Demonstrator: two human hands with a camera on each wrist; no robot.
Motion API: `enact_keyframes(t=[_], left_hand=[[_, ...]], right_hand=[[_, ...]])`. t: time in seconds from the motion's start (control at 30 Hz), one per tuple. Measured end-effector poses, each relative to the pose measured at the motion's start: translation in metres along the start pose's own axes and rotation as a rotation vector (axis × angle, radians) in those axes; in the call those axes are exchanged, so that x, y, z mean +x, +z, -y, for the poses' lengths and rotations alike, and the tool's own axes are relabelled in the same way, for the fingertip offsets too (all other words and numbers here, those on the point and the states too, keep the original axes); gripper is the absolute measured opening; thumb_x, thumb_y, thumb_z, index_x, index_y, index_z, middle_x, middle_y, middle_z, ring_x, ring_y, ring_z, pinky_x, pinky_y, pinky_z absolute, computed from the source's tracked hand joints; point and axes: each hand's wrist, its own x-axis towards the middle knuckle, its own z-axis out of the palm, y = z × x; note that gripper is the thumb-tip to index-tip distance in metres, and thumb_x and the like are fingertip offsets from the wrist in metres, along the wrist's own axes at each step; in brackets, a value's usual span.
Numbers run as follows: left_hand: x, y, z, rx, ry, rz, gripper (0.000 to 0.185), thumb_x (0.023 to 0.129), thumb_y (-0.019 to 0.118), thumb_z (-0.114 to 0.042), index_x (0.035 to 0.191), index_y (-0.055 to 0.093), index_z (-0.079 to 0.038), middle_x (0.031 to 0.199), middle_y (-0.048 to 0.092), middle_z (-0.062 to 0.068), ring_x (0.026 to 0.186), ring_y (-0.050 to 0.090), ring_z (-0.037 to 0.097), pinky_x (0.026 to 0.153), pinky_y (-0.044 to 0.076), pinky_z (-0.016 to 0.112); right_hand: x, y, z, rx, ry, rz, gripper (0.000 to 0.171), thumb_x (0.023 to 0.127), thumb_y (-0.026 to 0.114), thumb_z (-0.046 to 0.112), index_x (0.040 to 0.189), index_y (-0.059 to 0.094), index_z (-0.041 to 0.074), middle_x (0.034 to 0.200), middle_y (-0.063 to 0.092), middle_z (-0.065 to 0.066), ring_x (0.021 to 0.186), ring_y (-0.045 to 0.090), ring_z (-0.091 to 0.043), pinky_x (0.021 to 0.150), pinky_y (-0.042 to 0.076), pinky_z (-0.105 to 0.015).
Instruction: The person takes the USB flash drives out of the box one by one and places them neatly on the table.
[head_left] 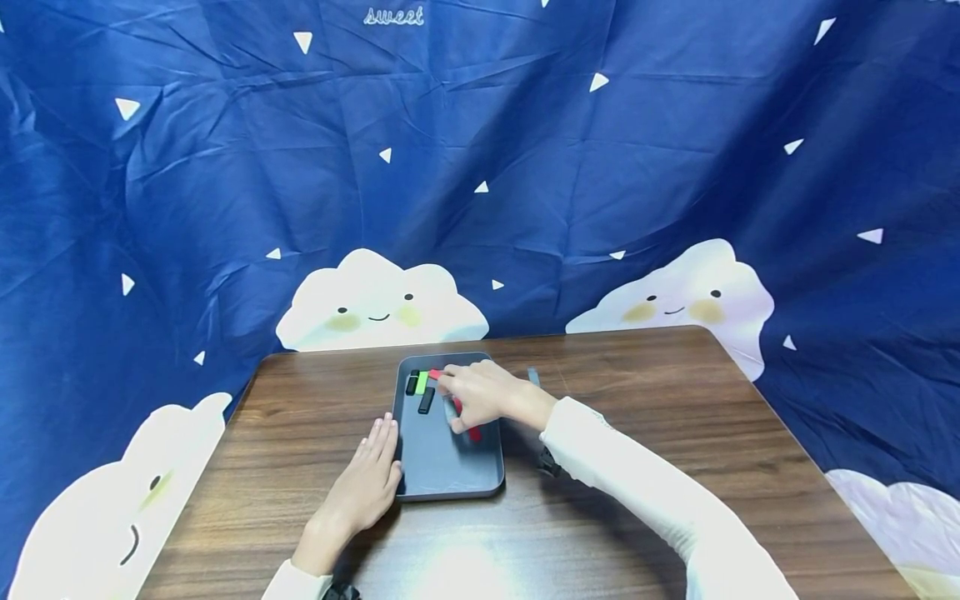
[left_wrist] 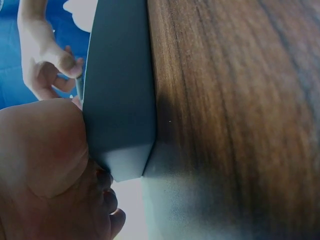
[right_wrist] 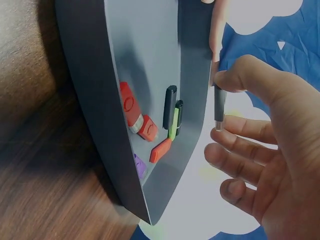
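Note:
A dark grey tray [head_left: 442,467] lies on the wooden table [head_left: 645,417]. In it are a green stick [head_left: 422,382], two black sticks [head_left: 427,400] and red sticks [head_left: 474,433]. My right hand [head_left: 452,407] hovers over the tray's middle and pinches a dark grey stick [right_wrist: 219,105] between thumb and forefinger. In the right wrist view the right hand [right_wrist: 226,102] holds that stick clear of the tray floor [right_wrist: 145,50], above a black stick [right_wrist: 170,106] and a purple one [right_wrist: 140,165]. My left hand [head_left: 371,483] rests flat against the tray's left wall [left_wrist: 120,90], fingers straight.
A small grey piece [head_left: 533,377] lies on the table just right of the tray. A blue cloth with white clouds [head_left: 480,167] hangs behind the table. The table's rounded far edge [head_left: 480,337] runs close behind the tray.

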Motion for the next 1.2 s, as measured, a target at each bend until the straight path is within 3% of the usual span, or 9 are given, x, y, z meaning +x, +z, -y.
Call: enact_keyframes(t=[0.33, 0.67, 0.87, 1.2], left_hand=[[0.000, 0.004, 0.003, -0.019, 0.030, -0.040, 0.059, 0.109, 0.045, -0.016, 0.160, 0.034, 0.012, 0.170, 0.031, 0.031, 0.159, 0.030, 0.048, 0.125, 0.033, 0.066], [0.000, 0.003, 0.003, -0.011, 0.014, -0.017, 0.061, 0.110, 0.045, -0.017, 0.162, 0.031, 0.011, 0.172, 0.027, 0.029, 0.161, 0.027, 0.047, 0.127, 0.031, 0.065], [0.000, 0.001, 0.002, 0.003, -0.002, 0.009, 0.061, 0.110, 0.046, -0.017, 0.162, 0.031, 0.011, 0.173, 0.026, 0.028, 0.162, 0.026, 0.046, 0.129, 0.030, 0.063], [0.000, 0.006, 0.006, -0.007, 0.029, -0.024, 0.062, 0.110, 0.044, -0.017, 0.162, 0.030, 0.011, 0.173, 0.027, 0.029, 0.160, 0.027, 0.047, 0.126, 0.032, 0.066]], right_hand=[[-0.012, -0.005, -0.007, -0.001, 0.009, -0.043, 0.042, 0.080, 0.080, 0.045, 0.114, 0.070, 0.022, 0.105, 0.064, 0.004, 0.065, 0.052, -0.013, 0.053, 0.042, -0.028], [-0.020, -0.009, -0.015, 0.035, 0.064, -0.033, 0.058, 0.082, 0.081, 0.049, 0.129, 0.070, 0.017, 0.103, 0.061, 0.004, 0.069, 0.055, -0.014, 0.057, 0.043, -0.028], [-0.025, -0.010, -0.019, 0.034, 0.075, -0.037, 0.057, 0.082, 0.081, 0.050, 0.127, 0.070, 0.018, 0.101, 0.060, 0.005, 0.068, 0.055, -0.012, 0.058, 0.044, -0.027], [-0.033, -0.015, -0.024, 0.068, 0.082, -0.064, 0.052, 0.079, 0.082, 0.046, 0.122, 0.071, 0.018, 0.103, 0.063, 0.004, 0.064, 0.053, -0.013, 0.057, 0.046, -0.030]])
